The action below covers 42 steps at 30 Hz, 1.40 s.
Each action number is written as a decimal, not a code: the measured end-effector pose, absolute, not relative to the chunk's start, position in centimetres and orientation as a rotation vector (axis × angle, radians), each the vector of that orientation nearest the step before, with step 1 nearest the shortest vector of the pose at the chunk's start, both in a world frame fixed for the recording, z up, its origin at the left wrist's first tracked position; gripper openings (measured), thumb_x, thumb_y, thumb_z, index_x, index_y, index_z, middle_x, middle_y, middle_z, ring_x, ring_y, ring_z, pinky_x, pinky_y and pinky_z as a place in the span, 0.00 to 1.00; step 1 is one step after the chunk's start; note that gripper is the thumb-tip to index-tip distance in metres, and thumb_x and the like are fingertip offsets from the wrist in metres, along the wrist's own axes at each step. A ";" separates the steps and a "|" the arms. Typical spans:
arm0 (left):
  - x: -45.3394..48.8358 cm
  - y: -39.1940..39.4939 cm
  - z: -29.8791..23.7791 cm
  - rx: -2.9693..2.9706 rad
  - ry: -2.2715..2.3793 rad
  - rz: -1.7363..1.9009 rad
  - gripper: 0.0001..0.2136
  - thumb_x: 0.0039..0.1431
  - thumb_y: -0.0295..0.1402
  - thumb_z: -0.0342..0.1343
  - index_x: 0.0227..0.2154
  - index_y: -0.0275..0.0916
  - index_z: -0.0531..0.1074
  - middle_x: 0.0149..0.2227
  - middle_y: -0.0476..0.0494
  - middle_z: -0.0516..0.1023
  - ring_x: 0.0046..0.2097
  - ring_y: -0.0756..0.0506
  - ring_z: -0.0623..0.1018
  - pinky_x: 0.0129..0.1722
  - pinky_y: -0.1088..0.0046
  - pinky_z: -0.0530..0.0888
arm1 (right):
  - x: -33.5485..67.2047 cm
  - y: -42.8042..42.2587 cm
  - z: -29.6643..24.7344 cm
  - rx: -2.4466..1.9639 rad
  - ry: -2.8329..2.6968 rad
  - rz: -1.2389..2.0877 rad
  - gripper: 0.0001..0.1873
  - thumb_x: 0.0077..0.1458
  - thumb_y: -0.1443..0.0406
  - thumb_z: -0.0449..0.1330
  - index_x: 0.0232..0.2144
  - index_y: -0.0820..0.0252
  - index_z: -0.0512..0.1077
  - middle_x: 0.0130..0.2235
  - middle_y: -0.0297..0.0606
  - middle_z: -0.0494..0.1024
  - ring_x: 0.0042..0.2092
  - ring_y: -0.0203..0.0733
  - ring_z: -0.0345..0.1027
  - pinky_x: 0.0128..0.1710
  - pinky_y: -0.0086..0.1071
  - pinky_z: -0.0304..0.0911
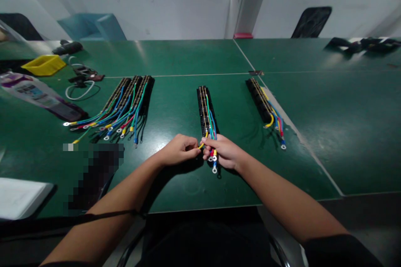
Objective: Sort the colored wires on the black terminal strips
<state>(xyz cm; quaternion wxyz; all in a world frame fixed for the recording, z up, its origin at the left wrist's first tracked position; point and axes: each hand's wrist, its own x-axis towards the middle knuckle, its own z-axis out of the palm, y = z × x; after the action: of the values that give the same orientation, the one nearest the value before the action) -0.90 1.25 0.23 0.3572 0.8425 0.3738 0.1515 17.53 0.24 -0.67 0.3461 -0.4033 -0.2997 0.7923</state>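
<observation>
In front of me lies a black terminal block [205, 106] with brass-coloured strips and green, blue, red and yellow wires along it. My left hand [181, 149] pinches the end of a yellow wire [201, 146], which bends toward it at the block's near end. My right hand [224, 150] is closed around the wire bundle, its thumb beside the yellow wire. Below the fingers hang ring lugs [214, 170] with red, yellow and blue sleeves. The fingers partly hide the wires.
Three similar wired blocks [134, 96] lie side by side to the left, another block [261, 102] to the right. A purple-and-white package [40, 94], yellow tray [45, 65], white cable [79, 91] and white box [23, 198] are on the left of the green table [175, 60].
</observation>
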 end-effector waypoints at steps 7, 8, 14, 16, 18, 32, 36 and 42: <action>-0.4 1.4 0.1 2.104 0.959 0.420 0.16 0.59 0.39 0.50 0.21 0.34 0.64 0.20 0.54 0.61 0.24 0.55 0.61 0.24 0.80 0.56 | 17.9 0.3 -0.8 -1.021 -0.773 2.080 0.07 0.57 0.71 0.57 0.26 0.63 0.65 0.16 0.27 0.65 0.18 0.30 0.62 0.21 0.26 0.68; -0.3 1.4 0.0 2.094 0.956 0.437 0.16 0.59 0.39 0.49 0.20 0.34 0.63 0.20 0.55 0.60 0.24 0.55 0.61 0.24 0.80 0.55 | 17.9 0.4 -0.8 -1.016 -0.777 2.084 0.07 0.57 0.70 0.58 0.26 0.63 0.65 0.16 0.27 0.65 0.18 0.30 0.62 0.21 0.26 0.68; 0.3 1.4 0.0 2.037 0.915 0.432 0.16 0.58 0.39 0.49 0.20 0.34 0.63 0.20 0.54 0.60 0.24 0.55 0.60 0.25 0.80 0.56 | 18.3 0.4 -1.1 -0.974 -0.781 2.100 0.07 0.56 0.70 0.58 0.26 0.64 0.65 0.17 0.27 0.65 0.19 0.29 0.62 0.23 0.27 0.69; 0.2 1.5 0.1 2.029 0.898 0.418 0.16 0.58 0.40 0.49 0.20 0.34 0.63 0.21 0.54 0.61 0.25 0.55 0.61 0.25 0.80 0.57 | 18.4 0.4 -1.1 -0.966 -0.781 2.101 0.07 0.56 0.70 0.59 0.26 0.64 0.66 0.17 0.27 0.65 0.19 0.29 0.61 0.23 0.27 0.69; 0.2 1.7 0.4 2.019 0.892 0.366 0.16 0.59 0.40 0.49 0.21 0.34 0.65 0.21 0.53 0.62 0.25 0.54 0.62 0.24 0.80 0.57 | 18.4 0.4 -1.1 -0.958 -0.775 2.105 0.08 0.56 0.69 0.60 0.26 0.63 0.66 0.17 0.27 0.65 0.19 0.29 0.61 0.23 0.27 0.68; 0.7 1.9 2.3 1.906 0.911 0.048 0.15 0.61 0.39 0.48 0.31 0.33 0.75 0.24 0.46 0.76 0.22 0.53 0.72 0.19 0.82 0.63 | 18.5 0.6 -0.8 -0.990 -0.728 2.120 0.10 0.57 0.68 0.58 0.25 0.63 0.63 0.16 0.26 0.63 0.17 0.29 0.59 0.20 0.26 0.66; 0.9 1.0 1.9 1.965 0.968 0.167 0.16 0.61 0.39 0.49 0.28 0.33 0.74 0.21 0.48 0.73 0.21 0.54 0.71 0.20 0.83 0.63 | 18.5 0.6 -0.8 -1.001 -0.710 2.103 0.11 0.58 0.69 0.58 0.24 0.63 0.63 0.15 0.26 0.63 0.17 0.29 0.59 0.19 0.26 0.65; 0.5 0.6 1.1 1.724 0.986 0.299 0.17 0.60 0.43 0.51 0.27 0.32 0.73 0.21 0.47 0.73 0.20 0.54 0.70 0.18 0.82 0.63 | 18.5 0.6 -0.7 -0.972 -0.696 2.106 0.10 0.59 0.68 0.57 0.25 0.64 0.66 0.15 0.27 0.64 0.17 0.29 0.59 0.21 0.27 0.67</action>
<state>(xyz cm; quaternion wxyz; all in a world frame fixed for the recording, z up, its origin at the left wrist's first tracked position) 0.49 0.61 1.11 0.5368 0.7243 0.4141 0.1256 18.52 0.59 -0.68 0.3521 -0.3756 -0.2690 0.8140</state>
